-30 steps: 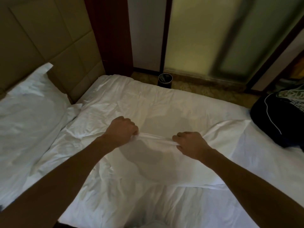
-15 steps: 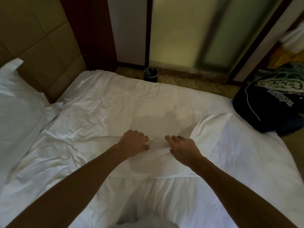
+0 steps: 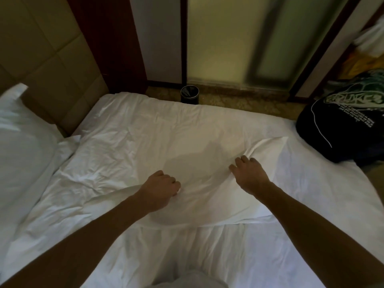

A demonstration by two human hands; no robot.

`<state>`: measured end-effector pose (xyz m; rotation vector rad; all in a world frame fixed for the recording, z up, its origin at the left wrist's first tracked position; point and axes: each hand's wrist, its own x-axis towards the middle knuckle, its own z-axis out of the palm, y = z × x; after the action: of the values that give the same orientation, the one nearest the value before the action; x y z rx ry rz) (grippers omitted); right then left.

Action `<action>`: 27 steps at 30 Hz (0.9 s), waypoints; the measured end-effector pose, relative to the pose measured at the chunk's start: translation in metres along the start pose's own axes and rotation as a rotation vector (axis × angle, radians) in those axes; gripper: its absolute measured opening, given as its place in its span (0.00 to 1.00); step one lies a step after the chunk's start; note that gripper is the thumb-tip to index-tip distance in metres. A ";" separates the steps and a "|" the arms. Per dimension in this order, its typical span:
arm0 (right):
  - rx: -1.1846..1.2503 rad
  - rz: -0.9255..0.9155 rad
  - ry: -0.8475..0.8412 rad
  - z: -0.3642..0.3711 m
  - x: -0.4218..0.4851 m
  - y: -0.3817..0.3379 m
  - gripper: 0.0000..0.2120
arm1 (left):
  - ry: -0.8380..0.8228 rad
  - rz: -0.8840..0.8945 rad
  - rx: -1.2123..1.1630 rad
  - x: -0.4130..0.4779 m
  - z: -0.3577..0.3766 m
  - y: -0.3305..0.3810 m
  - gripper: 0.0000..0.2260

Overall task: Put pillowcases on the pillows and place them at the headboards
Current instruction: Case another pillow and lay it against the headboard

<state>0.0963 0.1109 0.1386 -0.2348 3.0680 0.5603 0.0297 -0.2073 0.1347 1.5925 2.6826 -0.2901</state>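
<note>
left hand (image 3: 161,189): curled into a loose fist, knuckles up, pressed onto the white pillowcase (image 3: 207,196) – seems to pinch a bit of its cloth at the fingertips, grip itself hidden under the hand
right hand (image 3: 248,175): fingers (image 3: 242,161) bent and narrow, bunching a fold of the same pillowcase just below its far right corner; cloth wrinkles up right at the fingertips
hand spacing: apart, both on the pillowcase, right one further from the camera than the left
pillowcase: lies flat across the middle of the bed (image 3: 145,129), long side running left-right, near edge forms a clear line across the sheet, right corner lifted a little; cannot tell if a pillow is inside – looks thin
second pillow (image 3: 22,146): white, at far left, leaning against the headboard (image 3: 52,59), partly cut off by the frame edge
headboard: tan padded panels, upper left
bed sheet: white, creased, most wrinkles on the left half
dark garment (image 3: 340,125): black with pale print, on the bed's right edge, well apart from both hands
bin (image 3: 189,94): small dark cylinder on the floor just beyond the far side of the bed
background: frosted glass panels (image 3: 228,38) with dark frames, blurred
</note>
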 end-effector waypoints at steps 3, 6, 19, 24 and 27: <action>-0.034 -0.053 0.049 -0.007 0.009 -0.002 0.06 | 0.052 -0.078 -0.022 -0.005 0.004 -0.004 0.10; -0.026 -0.069 0.130 -0.005 0.008 -0.007 0.05 | 0.038 -0.225 -0.066 -0.003 0.006 -0.007 0.09; 0.226 -0.011 0.202 -0.003 -0.044 -0.017 0.09 | -0.148 -0.265 -0.201 0.096 -0.013 0.064 0.27; 0.224 -0.036 0.246 -0.001 -0.069 -0.024 0.07 | -0.171 -0.094 -0.221 0.122 -0.021 0.105 0.20; 0.173 0.000 0.188 0.007 -0.086 -0.021 0.07 | -0.244 0.016 -0.193 0.126 -0.023 0.114 0.16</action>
<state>0.1842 0.1065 0.1283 -0.2994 3.2728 0.2844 0.0703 -0.0410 0.1266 1.4221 2.4326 -0.2031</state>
